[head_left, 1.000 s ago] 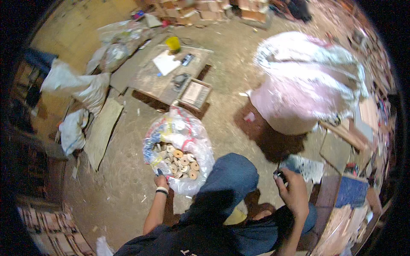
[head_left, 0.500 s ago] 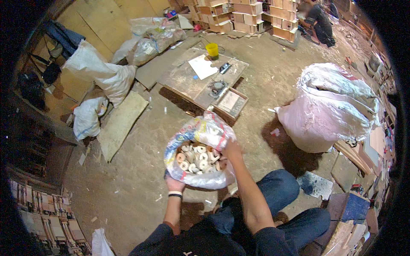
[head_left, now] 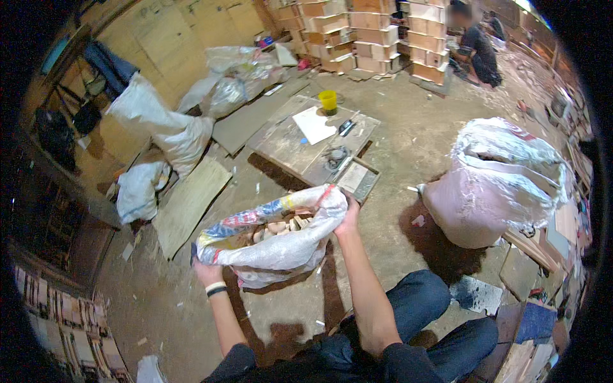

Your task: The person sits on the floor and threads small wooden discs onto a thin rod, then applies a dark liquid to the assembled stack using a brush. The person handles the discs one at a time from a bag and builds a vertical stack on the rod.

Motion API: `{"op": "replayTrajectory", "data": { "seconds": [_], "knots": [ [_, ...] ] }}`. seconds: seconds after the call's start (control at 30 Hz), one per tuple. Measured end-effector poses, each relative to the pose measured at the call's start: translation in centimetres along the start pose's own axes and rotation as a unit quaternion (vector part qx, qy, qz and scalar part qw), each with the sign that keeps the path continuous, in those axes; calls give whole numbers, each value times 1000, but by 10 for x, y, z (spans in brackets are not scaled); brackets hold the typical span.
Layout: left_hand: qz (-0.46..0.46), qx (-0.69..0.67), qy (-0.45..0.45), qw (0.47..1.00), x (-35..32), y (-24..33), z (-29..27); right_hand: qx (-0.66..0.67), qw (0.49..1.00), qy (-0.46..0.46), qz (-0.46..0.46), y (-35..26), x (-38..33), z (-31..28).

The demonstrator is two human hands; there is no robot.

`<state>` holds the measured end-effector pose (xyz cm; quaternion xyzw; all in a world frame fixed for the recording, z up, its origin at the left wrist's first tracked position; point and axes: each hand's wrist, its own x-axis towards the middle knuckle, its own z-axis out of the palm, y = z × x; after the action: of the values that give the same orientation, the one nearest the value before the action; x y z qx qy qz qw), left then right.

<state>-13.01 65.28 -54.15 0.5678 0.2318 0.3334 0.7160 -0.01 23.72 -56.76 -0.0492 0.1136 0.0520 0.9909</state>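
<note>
Left hand (head_left: pixel 207 273) and right hand (head_left: pixel 348 218) clamp opposite ends of the bag (head_left: pixel 278 254), fingers curled round its rim; I see wooden pieces (head_left: pixel 281 227) already inside, the mouth gaping, untied.

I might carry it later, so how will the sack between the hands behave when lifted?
The sack will probably sag and fold, as it hangs creased between the left hand and right hand. The wooden pieces inside would likely shift, and might spill if it tips, since it gapes open.
</note>
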Motion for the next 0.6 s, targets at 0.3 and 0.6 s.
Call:
{"op": "replayTrajectory", "data": {
  "seconds": [0.3,0.6],
  "knots": [
    [-317,-224,-21,921,-67,-69,-96,-131,977,126,109,39,-83,-96],
    [-299,88,118,943,-188,-41,-54,-620,626,473,-11,64,-129,-92]
  ]
}}
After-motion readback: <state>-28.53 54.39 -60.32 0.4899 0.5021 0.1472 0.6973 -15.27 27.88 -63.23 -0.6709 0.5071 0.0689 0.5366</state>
